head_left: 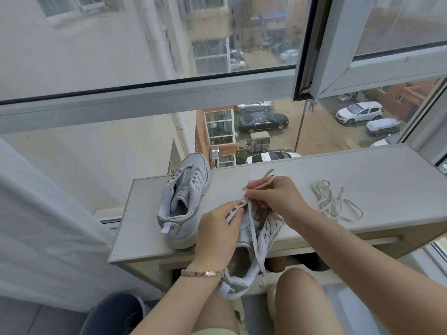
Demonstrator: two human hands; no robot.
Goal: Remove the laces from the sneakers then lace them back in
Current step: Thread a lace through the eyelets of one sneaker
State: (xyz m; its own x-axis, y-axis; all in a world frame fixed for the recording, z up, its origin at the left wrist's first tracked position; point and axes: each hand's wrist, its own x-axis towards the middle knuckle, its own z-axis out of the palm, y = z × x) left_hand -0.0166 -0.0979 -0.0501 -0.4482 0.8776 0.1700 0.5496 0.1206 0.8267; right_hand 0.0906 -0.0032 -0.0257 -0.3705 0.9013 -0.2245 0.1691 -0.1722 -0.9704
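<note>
A white sneaker leans over the near edge of the pale shelf, heel toward me. My left hand grips its left eyelet flap. My right hand pinches a white lace at the upper eyelets; one lace end trails down over the tongue past the heel. A second white sneaker without a lace stands upright on the shelf to the left. A loose white lace lies in a tangle on the shelf to the right.
The shelf runs along a window with an open sash at upper right. A white curtain hangs at left. My bare knees sit below the shelf, beside a dark round object on the floor.
</note>
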